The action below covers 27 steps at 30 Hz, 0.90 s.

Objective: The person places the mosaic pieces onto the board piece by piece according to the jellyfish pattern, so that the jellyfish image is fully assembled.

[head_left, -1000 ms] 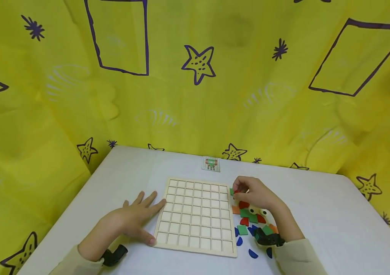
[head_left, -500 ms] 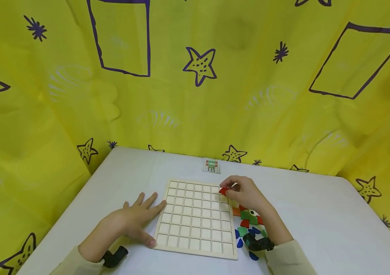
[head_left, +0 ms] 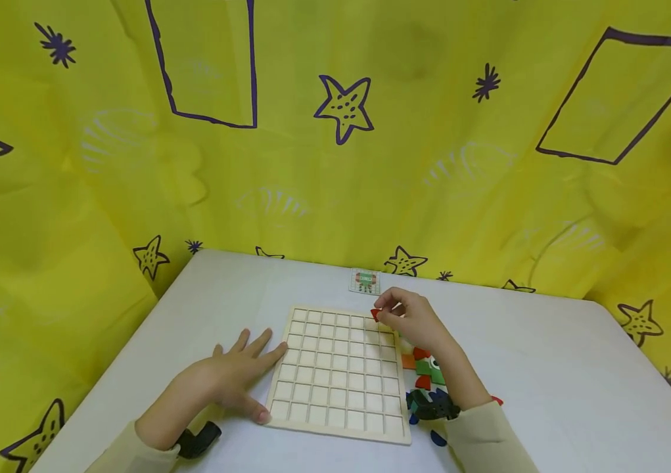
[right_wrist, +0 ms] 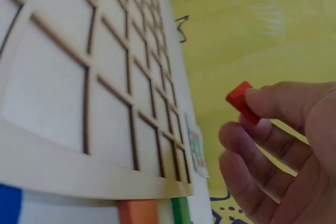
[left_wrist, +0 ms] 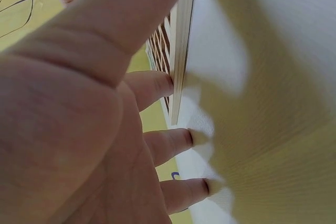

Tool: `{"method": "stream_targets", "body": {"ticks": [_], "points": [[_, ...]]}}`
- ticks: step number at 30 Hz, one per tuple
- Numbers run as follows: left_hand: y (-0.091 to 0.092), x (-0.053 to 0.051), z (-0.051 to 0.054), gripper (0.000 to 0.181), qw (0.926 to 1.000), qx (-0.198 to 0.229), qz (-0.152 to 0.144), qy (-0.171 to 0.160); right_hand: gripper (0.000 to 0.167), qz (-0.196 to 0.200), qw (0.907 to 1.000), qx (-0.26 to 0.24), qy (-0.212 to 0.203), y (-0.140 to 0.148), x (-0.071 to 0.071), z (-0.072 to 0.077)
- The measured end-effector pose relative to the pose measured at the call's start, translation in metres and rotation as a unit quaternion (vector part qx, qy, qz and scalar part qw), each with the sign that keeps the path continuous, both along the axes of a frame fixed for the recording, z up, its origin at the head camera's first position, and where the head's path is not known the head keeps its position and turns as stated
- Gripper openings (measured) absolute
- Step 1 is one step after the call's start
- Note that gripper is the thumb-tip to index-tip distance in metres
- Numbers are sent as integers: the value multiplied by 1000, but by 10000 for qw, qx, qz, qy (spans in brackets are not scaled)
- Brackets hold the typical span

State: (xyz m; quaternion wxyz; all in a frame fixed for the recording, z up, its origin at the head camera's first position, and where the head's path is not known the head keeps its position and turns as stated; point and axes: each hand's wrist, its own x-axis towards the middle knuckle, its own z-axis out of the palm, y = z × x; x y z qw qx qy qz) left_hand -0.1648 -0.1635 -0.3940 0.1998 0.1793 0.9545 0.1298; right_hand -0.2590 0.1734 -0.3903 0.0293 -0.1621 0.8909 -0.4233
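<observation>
A pale wooden grid board point(head_left: 335, 361) lies flat on the white table. Along its left side my left hand point(head_left: 225, 378) rests with fingers spread, thumb and forefinger against the frame. In the left wrist view those digits touch the board's edge point(left_wrist: 181, 51), while other fingertips meet the table. Above the board's far right corner, my right hand point(head_left: 411, 320) pinches a small red piece point(head_left: 375, 315) between thumb and fingers. The right wrist view shows this red piece point(right_wrist: 244, 100) held up off the board, its full outline partly covered by the thumb.
Loose flat pieces lie right of the board: an orange square point(head_left: 409, 361), green pieces point(head_left: 423, 368), red ones point(head_left: 423, 382) and a blue half-disc point(head_left: 438, 438). My right forearm covers some. A patterned card point(head_left: 365, 281) lies behind the board. Yellow curtain point(head_left: 335, 197) encloses the table.
My right hand has lifted the red piece from beside the board and carried it left, then slightly away, over the far right corner. My left hand has stayed put.
</observation>
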Motion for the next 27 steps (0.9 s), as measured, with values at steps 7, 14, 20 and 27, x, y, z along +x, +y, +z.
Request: {"method": "stream_targets", "body": {"ticks": [7, 14, 20, 27], "points": [[-2, 1, 3, 113, 10000, -3, -44, 27, 9, 105, 9938, 1102, -69, -9, 2, -11], [1, 5, 2, 115, 9993, -302, 222, -6, 11, 131, 9868, 1611, -72, -8, 6, -13], [4, 7, 3, 118, 9985, -464, 293, 6, 7, 266, 9843, 1733, -207, -8, 6, -14], [3, 7, 3, 118, 9988, -373, 312, -8, 5, 429, 9850, 1652, -242, -7, 5, -13]]}}
